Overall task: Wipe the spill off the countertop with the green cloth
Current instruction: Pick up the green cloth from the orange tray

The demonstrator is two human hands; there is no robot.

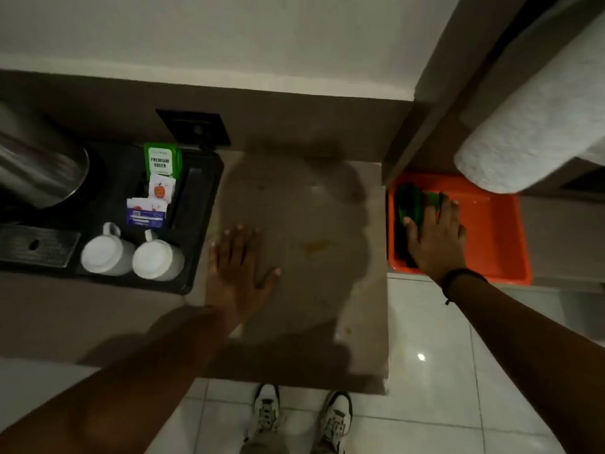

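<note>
Green cloth [413, 204] lies in the orange tub [491, 231] at far right, its long axis running front to back along the tub's left wall. At left, a black tray [203, 224] holds a sachet [161, 160] reading "PREMIUM GREEN", smaller packets and two white mugs [131, 255]. The left hand [237, 273] lies flat, fingers spread, holding nothing, on the countertop [311, 290] beside the yellowish spill [312, 246]. The right hand [435, 237] rests on the cloth, fingers extended; a grip cannot be told.

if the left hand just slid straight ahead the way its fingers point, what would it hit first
Probably nothing soon. The left hand lies flat on the countertop, fingers aimed toward the back wall. That strip looks bare; the black tray sits just left of the path, though clearance is hard to judge.
</note>
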